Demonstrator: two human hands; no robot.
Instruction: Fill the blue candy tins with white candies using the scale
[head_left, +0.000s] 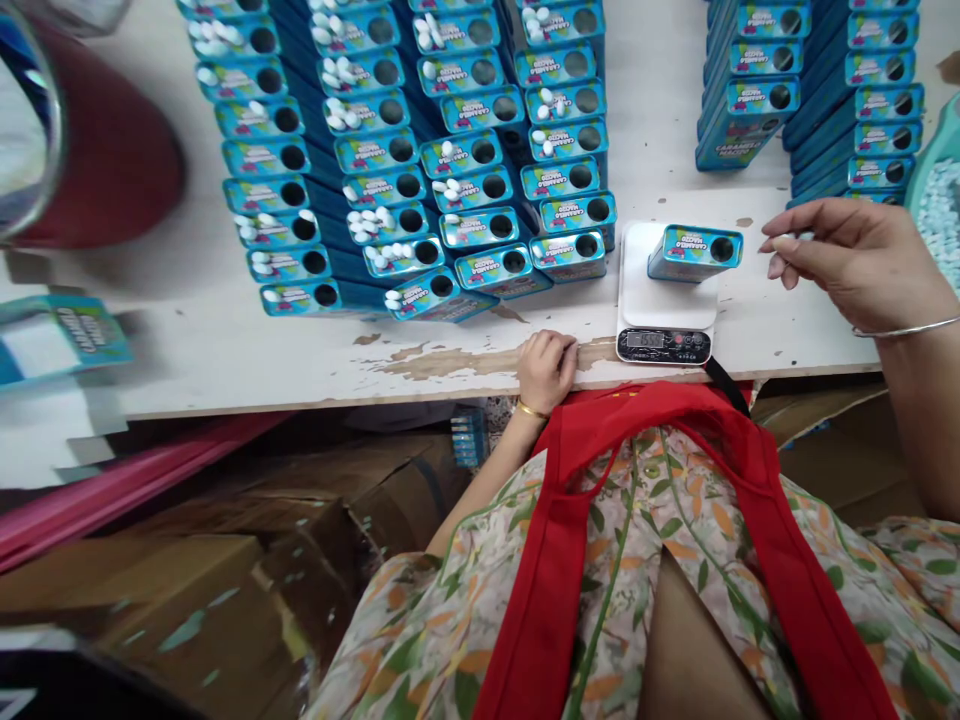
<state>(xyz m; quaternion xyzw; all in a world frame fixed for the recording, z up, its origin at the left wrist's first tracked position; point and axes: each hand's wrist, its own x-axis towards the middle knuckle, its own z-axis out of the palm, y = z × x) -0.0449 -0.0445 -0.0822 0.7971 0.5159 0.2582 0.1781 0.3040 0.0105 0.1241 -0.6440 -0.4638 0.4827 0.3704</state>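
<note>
A white tabletop (660,120) with chipped paint along its near edge carries upright rows of blue CARAMELO tins (457,155), many with white candies on top. Near that edge, one blue tin (694,250) stands upright on a digital kitchen scale (634,295). Just right of it, the right hand (844,245) pinches a small pale piece (806,236) between thumb and fingers, beside the turquoise tub (921,165). The left hand (546,370) rests loosely curled on the near edge; whether it holds anything cannot be told.

Hands (547,372) (840,240): 2 | scale (637,300): 1 | tin on scale (694,246): 1 | tin columns (264,158): 6 | bangles (532,409): 2
</note>
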